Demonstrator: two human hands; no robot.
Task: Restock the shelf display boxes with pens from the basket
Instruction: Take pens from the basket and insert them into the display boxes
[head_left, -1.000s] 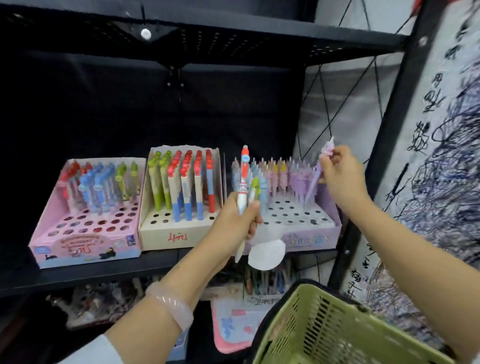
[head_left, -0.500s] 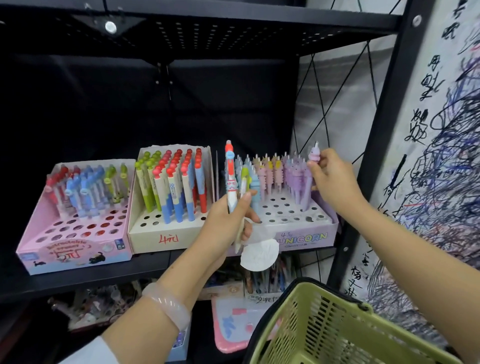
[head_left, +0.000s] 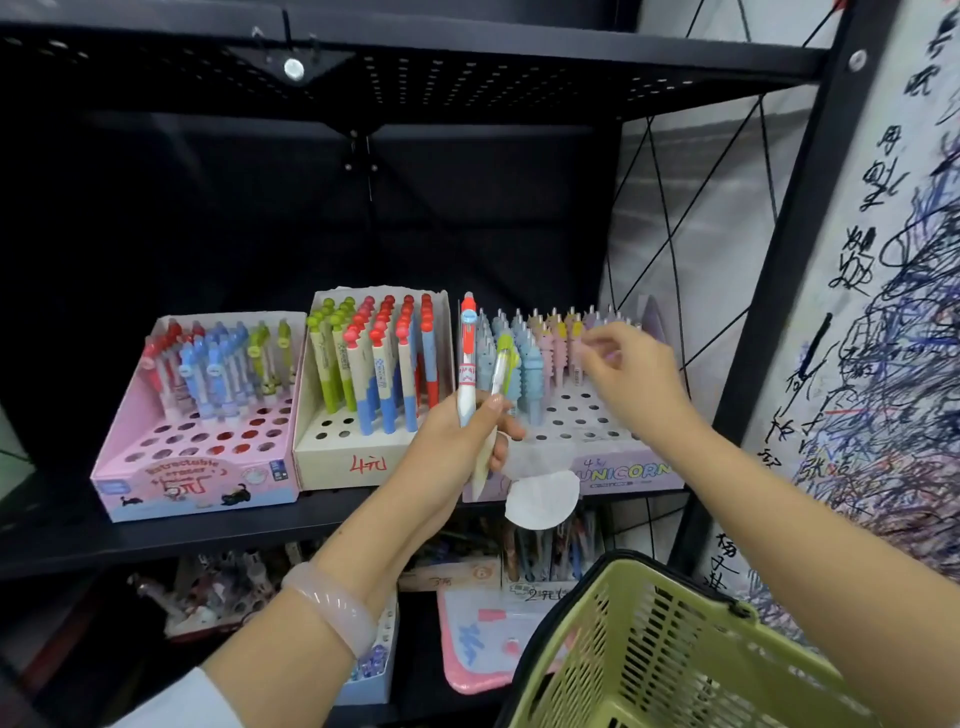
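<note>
- shelf frame showing as matt black metal, perforated panel overhead, shiny screw head
- display boxes looking like printed cardboard: pink box at the shelf's left end slightly glossy, cream box matt with handwritten red marker, lilac unicorn box at the right end matt
- pens in the boxes reading as smooth glossy plastic
- red-and-white pen showing glossy plastic
- basket looking like moulded green plastic, slotted walls, black rim
- bracelet appearing smooth, translucent, pale pink, polished
- scribbled sheet at the right looking like matt paper
- white round tag looking like matt paper
</note>
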